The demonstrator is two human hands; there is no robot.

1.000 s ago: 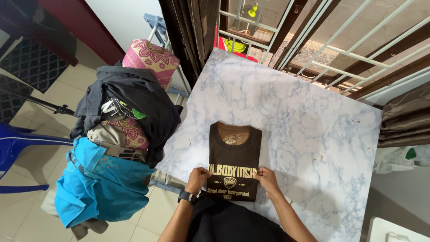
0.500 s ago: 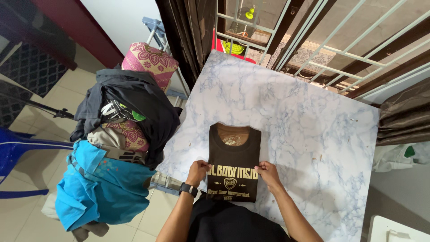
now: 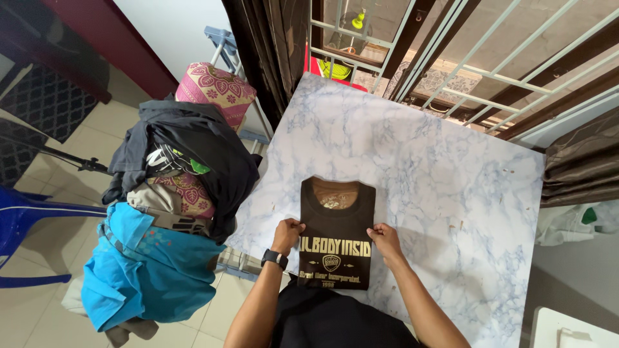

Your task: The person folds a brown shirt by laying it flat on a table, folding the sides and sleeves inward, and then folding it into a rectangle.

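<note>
While both hands pinch its sides, folded shirt (image 3: 336, 232) lies between.

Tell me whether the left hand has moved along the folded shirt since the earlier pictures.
Yes. The left hand has slid up the dark folded shirt's left edge, away from the table's near edge, toward the collar.

Both hands have slid up the folded dark T-shirt (image 3: 336, 232), away from the person's body. Left hand (image 3: 286, 233): a second ago it was at the left edge level with the gold lettering, now fingers grip that edge just above the lettering. Right hand (image 3: 385, 238): same shift up the right edge, fingertips now at the top of the lettering. Forearms reach further over the marble-pattern table (image 3: 419, 161). Shirt itself hasn't shifted noticeably.
</note>
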